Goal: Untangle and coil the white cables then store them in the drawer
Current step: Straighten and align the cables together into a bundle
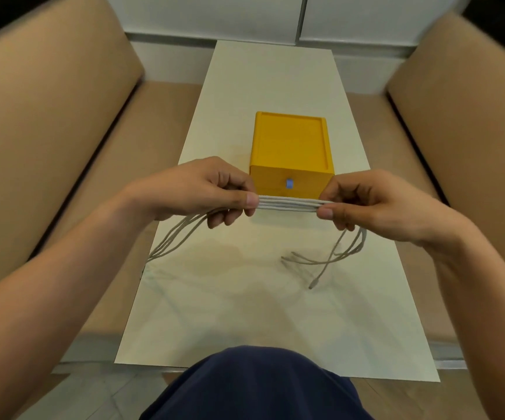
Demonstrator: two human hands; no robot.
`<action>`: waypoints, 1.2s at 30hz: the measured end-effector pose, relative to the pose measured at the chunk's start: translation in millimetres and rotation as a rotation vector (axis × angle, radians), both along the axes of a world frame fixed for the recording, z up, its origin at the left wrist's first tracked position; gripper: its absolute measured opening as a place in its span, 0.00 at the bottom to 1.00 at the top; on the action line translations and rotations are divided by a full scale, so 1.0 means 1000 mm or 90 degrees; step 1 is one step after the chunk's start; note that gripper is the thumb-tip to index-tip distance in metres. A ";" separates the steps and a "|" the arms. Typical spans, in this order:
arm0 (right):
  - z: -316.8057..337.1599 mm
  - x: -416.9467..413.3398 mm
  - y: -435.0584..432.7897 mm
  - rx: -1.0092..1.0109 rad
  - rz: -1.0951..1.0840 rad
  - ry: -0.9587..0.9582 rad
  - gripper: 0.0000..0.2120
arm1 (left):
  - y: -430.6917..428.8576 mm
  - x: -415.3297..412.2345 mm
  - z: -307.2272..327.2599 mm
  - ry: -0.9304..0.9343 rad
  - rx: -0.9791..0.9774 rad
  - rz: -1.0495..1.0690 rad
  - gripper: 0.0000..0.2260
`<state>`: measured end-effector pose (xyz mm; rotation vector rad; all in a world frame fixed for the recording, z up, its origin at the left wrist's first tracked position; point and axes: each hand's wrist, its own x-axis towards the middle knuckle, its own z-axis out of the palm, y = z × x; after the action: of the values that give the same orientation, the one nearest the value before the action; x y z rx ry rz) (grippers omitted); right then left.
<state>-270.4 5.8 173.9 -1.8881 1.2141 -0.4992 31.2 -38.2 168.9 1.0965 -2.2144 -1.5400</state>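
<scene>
Several strands of white cable (287, 205) run taut side by side between my two hands, just in front of the yellow drawer box (290, 147). My left hand (202, 189) pinches the bundle at its left end between thumb and fingers. At the right end my right hand (369, 201) pinches it the same way. Loose strands trail from the left hand down to the table's left edge. More strands hang from the right hand onto the table, with a plug end (312, 285) lying there. The drawer with its small blue handle (289, 184) is closed.
The narrow white table (275, 313) stretches away from me between two tan sofa seats (48, 122) on the left and right. A white wall or cabinet stands behind the table's far end. My dark blue trouser leg (260, 386) shows at the bottom.
</scene>
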 end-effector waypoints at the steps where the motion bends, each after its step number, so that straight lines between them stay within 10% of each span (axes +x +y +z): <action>1: 0.001 0.001 0.000 -0.013 0.002 0.010 0.12 | -0.001 0.001 0.001 0.002 0.019 -0.004 0.11; 20: 0.002 0.008 -0.003 0.098 -0.007 -0.012 0.07 | 0.017 -0.032 -0.004 -0.011 -0.034 0.036 0.09; 29: 0.005 0.018 -0.002 -0.060 -0.050 0.242 0.05 | 0.020 -0.040 -0.007 -0.137 -0.117 0.043 0.10; 36: 0.000 0.002 -0.003 0.046 -0.023 -0.023 0.09 | 0.019 -0.033 -0.002 -0.061 -0.055 0.059 0.08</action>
<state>-268.8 2.9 174.3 -1.7915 1.2288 -0.5012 -1.7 -19.0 167.3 1.2517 -2.2343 -1.3690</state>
